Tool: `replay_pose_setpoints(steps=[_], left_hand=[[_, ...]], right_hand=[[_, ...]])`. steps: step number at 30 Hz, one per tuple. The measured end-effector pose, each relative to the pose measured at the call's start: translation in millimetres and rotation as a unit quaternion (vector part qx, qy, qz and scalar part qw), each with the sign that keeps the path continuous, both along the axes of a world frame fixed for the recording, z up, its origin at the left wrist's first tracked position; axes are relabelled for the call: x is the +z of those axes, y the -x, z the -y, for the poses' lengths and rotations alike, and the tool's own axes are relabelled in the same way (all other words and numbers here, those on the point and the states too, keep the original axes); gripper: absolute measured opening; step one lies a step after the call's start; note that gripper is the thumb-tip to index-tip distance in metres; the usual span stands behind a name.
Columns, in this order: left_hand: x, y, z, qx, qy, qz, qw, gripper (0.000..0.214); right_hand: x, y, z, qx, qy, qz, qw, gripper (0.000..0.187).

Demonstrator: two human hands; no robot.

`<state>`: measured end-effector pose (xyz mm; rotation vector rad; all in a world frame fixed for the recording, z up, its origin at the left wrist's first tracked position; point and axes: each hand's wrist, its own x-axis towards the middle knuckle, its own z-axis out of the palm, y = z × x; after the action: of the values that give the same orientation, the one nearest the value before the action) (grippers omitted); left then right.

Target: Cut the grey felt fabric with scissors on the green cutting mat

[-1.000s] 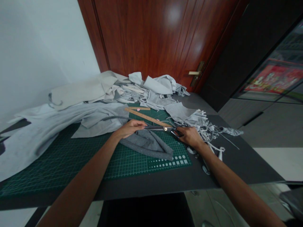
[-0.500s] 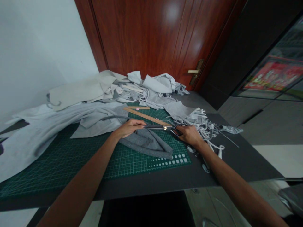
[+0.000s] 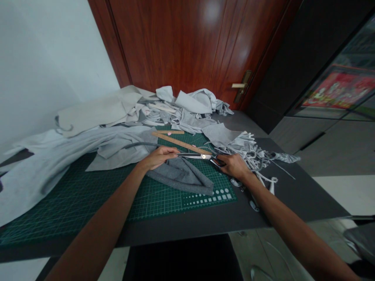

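My right hand (image 3: 233,166) is closed around the handles of a pair of scissors (image 3: 203,156), whose blades point left. Between thumb and fingers, my left hand (image 3: 159,157) pinches the dark grey fabric (image 3: 183,177) close to the blade tips. That fabric hangs below the blades onto the green cutting mat (image 3: 158,205), and a narrow dark strip (image 3: 140,144) trails off to the left behind my left hand. Just beyond the scissors lies a wooden ruler (image 3: 181,143), slanting across the mat. Exactly where the blades meet the cloth is too small to make out.
Light grey fabric (image 3: 76,152) spreads over the left of the table. Pale cloth pieces and scraps (image 3: 193,103) are heaped at the back, with cut strips (image 3: 252,150) on the right. Small metal items (image 3: 254,206) lie by my right forearm. A wooden door (image 3: 175,47) stands behind.
The scissor blades are parted slightly more than before. Both hands keep nearly the same place, and the view has shifted a little.
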<state>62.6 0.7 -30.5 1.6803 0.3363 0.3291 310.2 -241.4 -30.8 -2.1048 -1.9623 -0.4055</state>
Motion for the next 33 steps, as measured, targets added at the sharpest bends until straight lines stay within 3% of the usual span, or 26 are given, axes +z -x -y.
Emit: replay_pose_setpoints(steps=[7,14,23,33], left_hand=[[-2.0,-0.6,-1.0,-0.012,-0.012,0.002,1.000,0.026],[0.1,-1.7,0.4,0.002,-0.024,-0.003,1.000,0.027],[-0.4,0.0,0.5,-0.017,0.018,0.003,1.000,0.027],[-2.7,-0.4,-1.6,0.006,0.048,0.007,0.999,0.028]], right_hand=[[1.4,-2.3,3.7,0.007,-0.037,-0.016,0.999,0.027],[-0.3,-4.8,2.7,0.004,-0.025,0.008,1.000,0.026],[0.7,-0.5,0.9,0.012,-0.018,0.011,1.000,0.023],[-1.2,-2.0,1.1,0.011,-0.036,0.021,0.999,0.024]])
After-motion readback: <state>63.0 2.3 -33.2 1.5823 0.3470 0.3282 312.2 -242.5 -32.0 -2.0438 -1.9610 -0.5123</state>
